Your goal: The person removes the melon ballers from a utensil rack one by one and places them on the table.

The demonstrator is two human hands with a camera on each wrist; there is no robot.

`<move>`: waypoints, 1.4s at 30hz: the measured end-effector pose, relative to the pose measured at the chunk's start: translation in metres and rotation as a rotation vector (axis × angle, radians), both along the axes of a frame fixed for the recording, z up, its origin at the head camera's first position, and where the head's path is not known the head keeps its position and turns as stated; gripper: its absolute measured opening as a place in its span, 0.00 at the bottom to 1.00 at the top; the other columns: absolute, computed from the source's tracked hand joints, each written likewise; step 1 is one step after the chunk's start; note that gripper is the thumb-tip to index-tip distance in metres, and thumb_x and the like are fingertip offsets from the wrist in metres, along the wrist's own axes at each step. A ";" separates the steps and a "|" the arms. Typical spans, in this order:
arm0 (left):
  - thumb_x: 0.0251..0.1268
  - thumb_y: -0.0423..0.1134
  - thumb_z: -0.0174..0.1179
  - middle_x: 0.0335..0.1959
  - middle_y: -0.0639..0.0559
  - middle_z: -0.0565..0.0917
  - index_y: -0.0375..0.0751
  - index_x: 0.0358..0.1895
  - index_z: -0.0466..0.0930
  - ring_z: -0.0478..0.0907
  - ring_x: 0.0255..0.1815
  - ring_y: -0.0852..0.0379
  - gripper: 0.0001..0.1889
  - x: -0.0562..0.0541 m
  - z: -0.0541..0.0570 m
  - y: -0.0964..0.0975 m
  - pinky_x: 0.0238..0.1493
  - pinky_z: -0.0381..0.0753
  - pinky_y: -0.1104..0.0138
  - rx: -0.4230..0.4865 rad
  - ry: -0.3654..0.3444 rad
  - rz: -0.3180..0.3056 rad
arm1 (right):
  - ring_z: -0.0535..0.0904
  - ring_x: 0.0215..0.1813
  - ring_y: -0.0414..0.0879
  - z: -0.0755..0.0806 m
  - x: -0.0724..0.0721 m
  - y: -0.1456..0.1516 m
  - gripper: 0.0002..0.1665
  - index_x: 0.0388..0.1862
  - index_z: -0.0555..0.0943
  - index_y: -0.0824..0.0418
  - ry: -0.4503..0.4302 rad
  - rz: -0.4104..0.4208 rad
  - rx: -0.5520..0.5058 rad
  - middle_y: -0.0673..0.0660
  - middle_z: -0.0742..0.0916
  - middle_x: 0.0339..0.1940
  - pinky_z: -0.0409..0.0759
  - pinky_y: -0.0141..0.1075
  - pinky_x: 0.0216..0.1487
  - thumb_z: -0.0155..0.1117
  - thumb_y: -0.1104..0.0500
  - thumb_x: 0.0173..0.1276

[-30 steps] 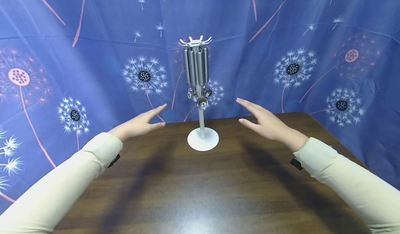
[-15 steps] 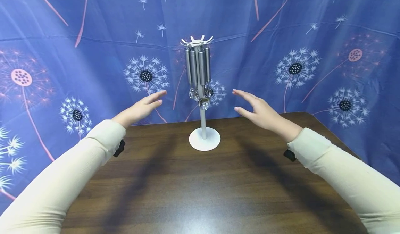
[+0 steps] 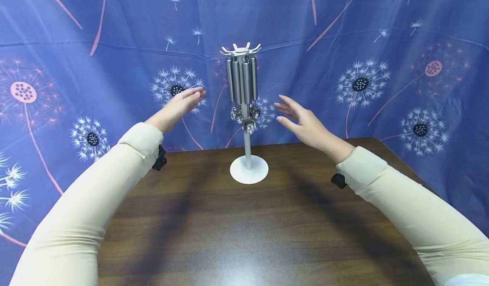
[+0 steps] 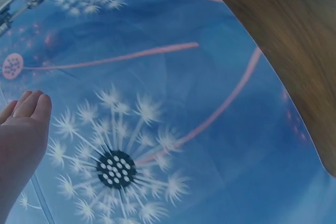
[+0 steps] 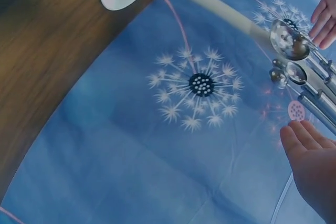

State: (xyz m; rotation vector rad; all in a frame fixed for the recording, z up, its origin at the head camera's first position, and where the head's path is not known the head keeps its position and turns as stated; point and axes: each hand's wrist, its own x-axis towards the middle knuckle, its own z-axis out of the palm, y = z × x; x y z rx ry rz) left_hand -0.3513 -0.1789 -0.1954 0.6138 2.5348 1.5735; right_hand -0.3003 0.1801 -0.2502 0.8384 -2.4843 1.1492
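A white rack (image 3: 247,148) stands upright on the table, with hooks round its top. Several metal utensils (image 3: 247,82) with thick tube handles hang from it, their small round bowls pointing down. One larger bowl (image 3: 249,126) hangs lowest at the front. To the left of the rack, my left hand (image 3: 176,109) is raised with fingers extended, holding nothing. On the other side my right hand (image 3: 305,122) is held up, fingers relaxed and thumb apart, also holding nothing. Neither hand touches the rack or utensils. Bowls of the utensils (image 5: 291,51) appear close up in the right wrist view.
The brown wooden table (image 3: 229,222) extends in front of the rack. Directly behind hangs a blue cloth (image 3: 298,78) printed with dandelions. The rack's round white base (image 3: 249,176) sits near the table's back edge.
Both hands have risen and moved inward, nearer the hanging utensils. The left hand has turned somewhat. The rack and utensils stay in place.
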 end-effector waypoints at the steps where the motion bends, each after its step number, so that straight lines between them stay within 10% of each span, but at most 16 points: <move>1: 0.81 0.46 0.33 0.78 0.45 0.53 0.38 0.77 0.45 0.50 0.79 0.53 0.28 -0.001 0.001 0.003 0.78 0.49 0.63 0.026 0.002 -0.007 | 0.66 0.73 0.51 0.001 -0.002 -0.002 0.37 0.78 0.52 0.51 0.003 0.004 -0.014 0.55 0.70 0.73 0.65 0.51 0.72 0.54 0.51 0.76; 27: 0.81 0.40 0.32 0.76 0.44 0.59 0.36 0.76 0.51 0.56 0.77 0.54 0.25 -0.015 0.060 0.065 0.76 0.56 0.67 0.381 -0.006 0.001 | 0.75 0.67 0.48 0.023 -0.038 -0.048 0.25 0.71 0.68 0.60 0.002 -0.065 -0.277 0.59 0.80 0.64 0.72 0.39 0.68 0.51 0.57 0.77; 42: 0.80 0.40 0.36 0.74 0.42 0.63 0.37 0.73 0.57 0.62 0.74 0.53 0.24 -0.026 0.073 0.083 0.72 0.62 0.69 0.542 -0.088 0.023 | 0.79 0.61 0.50 0.028 -0.044 -0.070 0.22 0.66 0.72 0.66 0.011 -0.058 -0.410 0.62 0.82 0.61 0.77 0.33 0.61 0.54 0.62 0.75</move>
